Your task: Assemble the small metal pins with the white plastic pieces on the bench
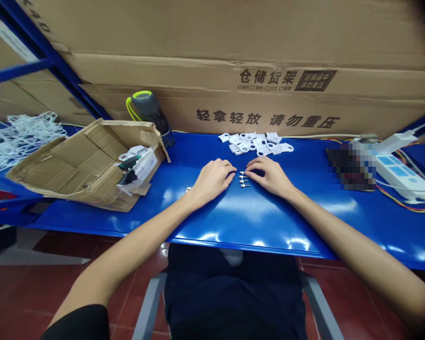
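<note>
Printed brown cardboard wall (198, 38), glossy blue tabletop (226, 222) with bright reflections (297, 243), grey chair (148, 302), dark red floor (21, 302), seemingly tiled

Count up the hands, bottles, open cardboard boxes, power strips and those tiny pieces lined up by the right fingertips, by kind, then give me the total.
Hands: 2, left hand and right hand
Bottle: 1
Open cardboard box: 1
Power strip: 1
Tiny pieces: about 4, too small to be certain
Total: about 9
</note>
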A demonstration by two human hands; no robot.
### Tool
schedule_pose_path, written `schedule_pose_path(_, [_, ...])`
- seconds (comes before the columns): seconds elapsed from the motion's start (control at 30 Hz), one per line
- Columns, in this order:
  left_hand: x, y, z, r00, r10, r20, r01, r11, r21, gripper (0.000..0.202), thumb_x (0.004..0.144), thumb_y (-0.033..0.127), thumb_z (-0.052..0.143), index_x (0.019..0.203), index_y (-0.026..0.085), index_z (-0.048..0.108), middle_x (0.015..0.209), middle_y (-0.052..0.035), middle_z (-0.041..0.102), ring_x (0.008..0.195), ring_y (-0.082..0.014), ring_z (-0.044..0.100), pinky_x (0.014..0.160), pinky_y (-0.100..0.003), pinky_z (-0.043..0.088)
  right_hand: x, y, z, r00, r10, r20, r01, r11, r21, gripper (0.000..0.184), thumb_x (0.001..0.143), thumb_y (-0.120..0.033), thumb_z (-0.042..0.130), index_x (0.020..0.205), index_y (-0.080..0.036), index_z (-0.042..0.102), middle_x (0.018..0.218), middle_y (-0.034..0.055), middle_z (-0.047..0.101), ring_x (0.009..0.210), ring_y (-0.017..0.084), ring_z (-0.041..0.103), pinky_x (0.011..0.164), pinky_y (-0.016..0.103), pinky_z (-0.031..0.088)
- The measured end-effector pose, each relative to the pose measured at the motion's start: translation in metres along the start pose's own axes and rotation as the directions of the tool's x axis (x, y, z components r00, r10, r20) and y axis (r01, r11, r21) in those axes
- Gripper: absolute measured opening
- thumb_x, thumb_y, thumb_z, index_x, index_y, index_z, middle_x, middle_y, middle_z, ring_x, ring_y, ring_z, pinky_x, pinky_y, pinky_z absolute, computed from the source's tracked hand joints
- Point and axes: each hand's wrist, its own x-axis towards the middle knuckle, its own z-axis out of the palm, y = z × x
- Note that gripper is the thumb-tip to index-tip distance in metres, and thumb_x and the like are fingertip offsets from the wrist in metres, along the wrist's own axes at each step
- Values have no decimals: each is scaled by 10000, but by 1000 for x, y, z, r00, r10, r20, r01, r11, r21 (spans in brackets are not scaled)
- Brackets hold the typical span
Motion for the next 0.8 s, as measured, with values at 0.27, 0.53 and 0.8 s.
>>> schedule_pose_path(0.27, [-14, 11, -14, 1000, 17, -12, -17, 1000, 20, 290, 1086, 270, 537, 1236, 190, 771, 1261, -69, 765, 1153, -256, 673, 1003, -401, 529, -2, 0, -2, 1000, 8, 11, -8, 1000, 18, 310, 1066, -396, 549, 1063, -224, 807, 1154, 92, 791, 1098, 271, 706, 1025, 443, 536])
schedule_pose_path(0.53, [-93, 74, -6, 986, -151, -67, 145, 985, -89, 435, 1105, 398, 504, 1479, 206, 614, 1577, -94, 589, 1462, -271, 547, 1215, -435, 485, -71, -30, -18, 963, 253, 87, -206, 909, -362, 669, 1094, -498, 371, 1630, -108, 464, 1670, 229, 459, 1527, 383, 455, 1219, 581, 424])
schedule_pose_path(0.8, [-88, 71, 15, 984, -177, 34, 179, 983, -45, 643, 1108, 532, 418, 1634, 161, 448, 1758, -130, 326, 1651, -300, 278, 1371, -529, 223, -113, -84, 8, 874, 480, 71, -388, 780, -491, 886, 1052, -756, 246, 1726, -183, 287, 1797, 128, 195, 1676, 363, 134, 1333, 652, 117])
